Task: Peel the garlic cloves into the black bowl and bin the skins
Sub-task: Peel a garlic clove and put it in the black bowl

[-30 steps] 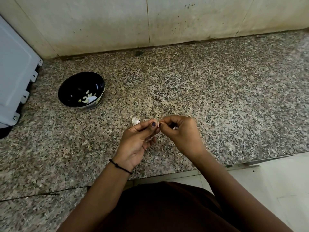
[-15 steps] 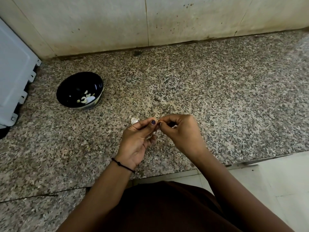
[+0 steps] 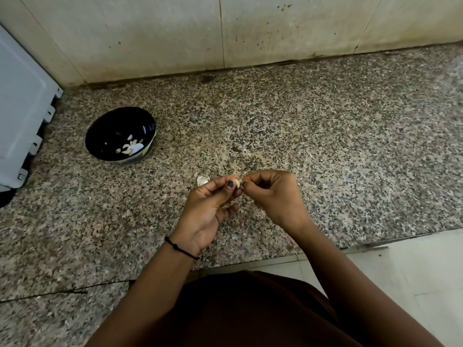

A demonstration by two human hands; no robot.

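My left hand (image 3: 208, 209) pinches a small pale garlic clove (image 3: 236, 182) between thumb and fingertips above the granite counter. My right hand (image 3: 273, 196) meets it from the right, its curled fingertips pinching the clove's end or its skin. Just behind my left fingers a piece of unpeeled garlic (image 3: 202, 180) lies on the counter. A small skin flake (image 3: 250, 201) shows under my right hand. The black bowl (image 3: 105, 131) stands at the back left with several peeled cloves (image 3: 130, 146) inside. No bin is in view.
The speckled granite counter (image 3: 325, 146) runs back to a stained tiled wall (image 3: 225, 33). A white appliance panel (image 3: 20, 108) stands at the left edge beside the bowl. The counter's front edge drops to a pale tiled floor (image 3: 413, 271) at the right.
Both hands have stayed together over the same spot, fingers working at the clove. More of the pale clove shows between my fingertips now.
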